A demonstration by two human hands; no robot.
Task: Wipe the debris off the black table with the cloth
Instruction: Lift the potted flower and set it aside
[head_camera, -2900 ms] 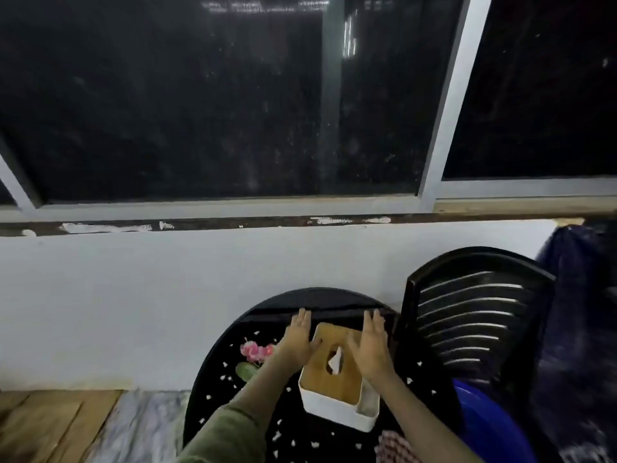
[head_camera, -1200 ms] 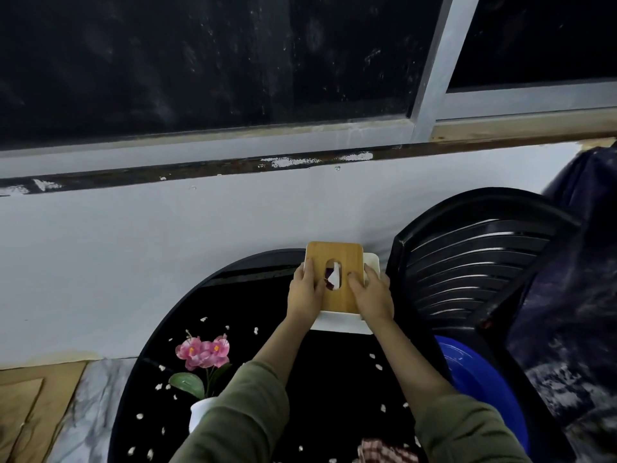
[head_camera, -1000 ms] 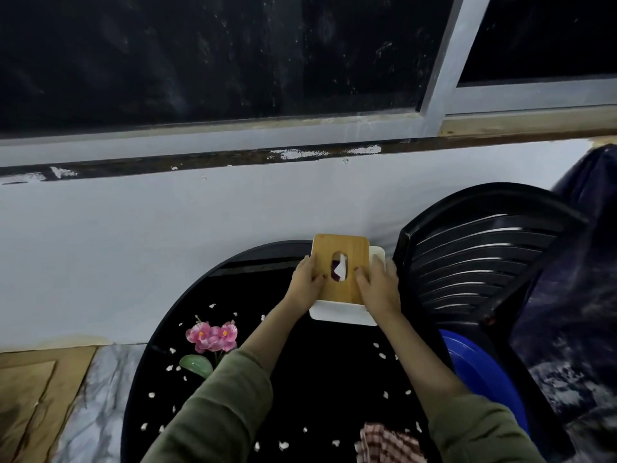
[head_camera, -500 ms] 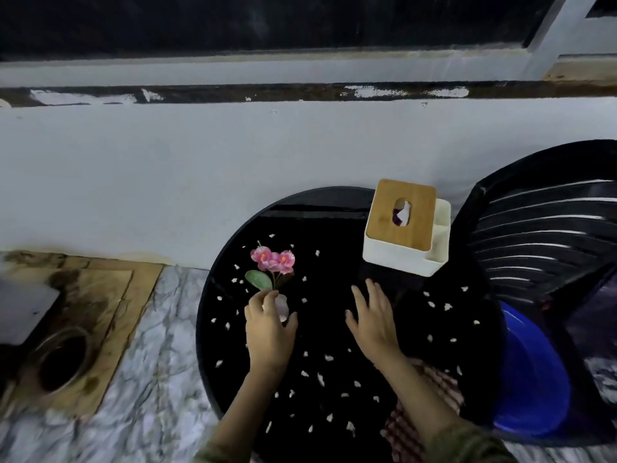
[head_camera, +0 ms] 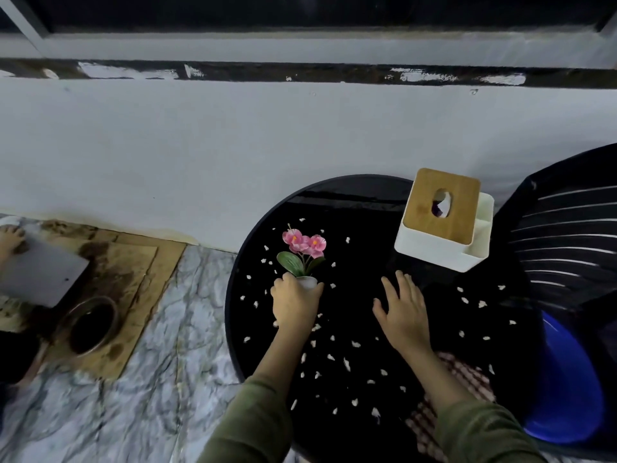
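A round black table is strewn with several small white bits of debris. A red-and-white checked cloth lies at the table's near right, partly under my right forearm. My left hand grips the small white pot of a pink flower plant on the table's left half. My right hand hovers flat over the table's middle, fingers spread, holding nothing.
A white tissue box with a wooden lid stands at the table's far right. A black plastic chair and a blue basin sit to the right. On the floor at left are a round metal bowl and another person's hand.
Both hands left the tissue box at the table's far right. My left hand closed round the flower pot; my right hand stays spread over the middle. The view swung left and down.
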